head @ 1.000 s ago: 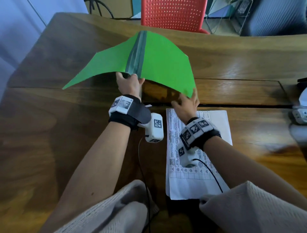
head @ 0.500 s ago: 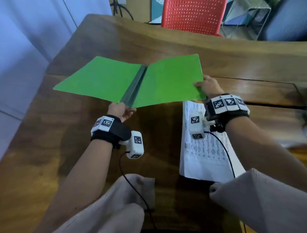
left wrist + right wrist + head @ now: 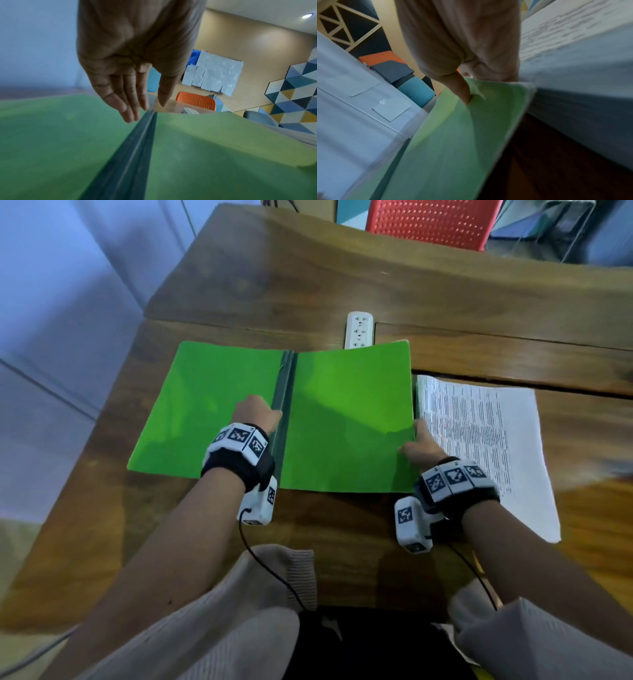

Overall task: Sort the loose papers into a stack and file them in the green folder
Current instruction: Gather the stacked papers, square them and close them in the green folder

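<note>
Green folder point(image 3: 346, 419): lies open on the surface, centre frame
Papers point(image 3: 479, 446): stacked just right of the folder, long axis up-frame
Left hand point(image 3: 255, 414): fingers straight, beside the spine
Right hand point(image 3: 419, 445): pinches the folder's right edge, nearer the papers

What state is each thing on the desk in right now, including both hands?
green folder: open, spread on the table, empty
paper stack: lying beside the folder's right edge, not filed
left hand: fingers straight, over the left cover by the spine
right hand: pinches the right cover's edge
power strip: nothing plugged into visible sockets
</note>
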Demonstrator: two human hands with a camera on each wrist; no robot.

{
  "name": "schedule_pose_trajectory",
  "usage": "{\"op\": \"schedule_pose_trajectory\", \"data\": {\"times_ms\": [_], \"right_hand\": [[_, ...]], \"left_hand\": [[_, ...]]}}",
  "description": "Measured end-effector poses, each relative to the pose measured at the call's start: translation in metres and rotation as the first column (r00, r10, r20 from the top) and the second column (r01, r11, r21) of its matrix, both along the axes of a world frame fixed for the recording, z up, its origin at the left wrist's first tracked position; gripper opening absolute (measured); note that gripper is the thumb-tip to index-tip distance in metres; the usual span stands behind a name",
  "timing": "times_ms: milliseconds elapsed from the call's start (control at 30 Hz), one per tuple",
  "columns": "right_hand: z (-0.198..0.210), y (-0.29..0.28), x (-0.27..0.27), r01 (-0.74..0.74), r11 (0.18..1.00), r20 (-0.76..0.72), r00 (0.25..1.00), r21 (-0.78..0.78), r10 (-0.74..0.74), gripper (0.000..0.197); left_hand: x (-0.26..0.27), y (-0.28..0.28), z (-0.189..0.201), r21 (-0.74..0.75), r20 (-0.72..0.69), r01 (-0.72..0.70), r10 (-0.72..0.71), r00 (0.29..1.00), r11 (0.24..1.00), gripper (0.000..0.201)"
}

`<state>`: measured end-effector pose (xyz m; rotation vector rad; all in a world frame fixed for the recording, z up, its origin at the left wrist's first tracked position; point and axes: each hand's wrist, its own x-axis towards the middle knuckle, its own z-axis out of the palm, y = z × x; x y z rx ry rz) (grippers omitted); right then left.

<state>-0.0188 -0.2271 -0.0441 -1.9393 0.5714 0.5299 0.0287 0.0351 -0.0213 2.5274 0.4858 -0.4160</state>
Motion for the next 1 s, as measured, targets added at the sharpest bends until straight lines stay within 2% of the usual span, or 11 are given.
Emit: {"op": "schedule_pose_trajectory", "data": {"times_ms": [67, 100, 167, 333, 433, 567, 633, 733, 833, 900, 1000], "right_hand": [[-0.006, 0.013, -0.014, -0.012, 1.0, -0.008, 1.0, 0.002, 0.012, 0.058], [-0.01, 0.018, -0.021, -0.023, 0.999, -0.019, 1.0, -0.025, 0.022, 0.055], [-0.016, 0.027, -0.036, -0.012, 0.997, -0.047, 0.999, -0.072, 0.009, 0.051], [-0.022, 0.049, -0.062, 0.04, 0.932, -0.01, 0.999, -0.36, -0.046, 0.044], [-0.026, 0.062, -0.069, -0.024, 0.856, 0.063, 0.996, -0.516, 0.066, 0.05], [-0.032, 0.073, -0.074, -0.203, 0.781, -0.06, 0.976, -0.59, 0.209, 0.035], [-0.029, 0.072, -0.071, -0.221, 0.787, -0.076, 0.973, -0.576, 0.218, 0.038], [-0.011, 0.062, -0.06, -0.148, 0.856, 0.071, 0.975, -0.495, 0.209, 0.051], [0.022, 0.035, -0.045, 0.031, 0.903, 0.288, 0.952, -0.428, 0.104, 0.045], [0.038, 0.007, -0.035, 0.129, 0.913, 0.34, 0.94, -0.388, 0.012, 0.039], [0.048, -0.046, -0.028, 0.229, 0.882, 0.314, 0.944, -0.413, -0.098, 0.038]], "left_hand": [[-0.008, -0.002, -0.01, -0.005, -0.038, 0.014, -0.014, 0.999, 1.0, 0.01], [-0.013, -0.003, -0.018, 0.0, -0.059, 0.015, -0.015, 0.998, 1.0, 0.016], [-0.025, -0.006, -0.033, 0.045, -0.104, 0.018, -0.013, 0.995, 0.999, 0.043], [-0.05, -0.008, -0.051, 0.148, -0.06, 0.106, -0.098, 0.993, 0.983, 0.051], [-0.057, -0.008, -0.055, 0.166, -0.072, 0.151, -0.141, 0.987, 0.974, 0.049], [-0.059, -0.012, -0.051, 0.155, -0.101, 0.138, -0.123, 0.987, 0.978, 0.049], [-0.056, -0.017, -0.045, 0.144, -0.12, 0.112, -0.095, 0.988, 0.983, 0.053], [-0.048, -0.034, -0.032, 0.115, -0.04, 0.115, -0.111, 0.993, 0.987, 0.059], [-0.037, -0.065, -0.016, 0.019, 0.037, 0.184, -0.185, 0.982, 0.983, 0.059], [-0.031, -0.091, -0.008, -0.1, 0.068, 0.223, -0.217, 0.974, 0.97, 0.059], [-0.028, -0.131, -0.001, -0.214, 0.077, 0.304, -0.294, 0.953, 0.928, 0.06]]}}
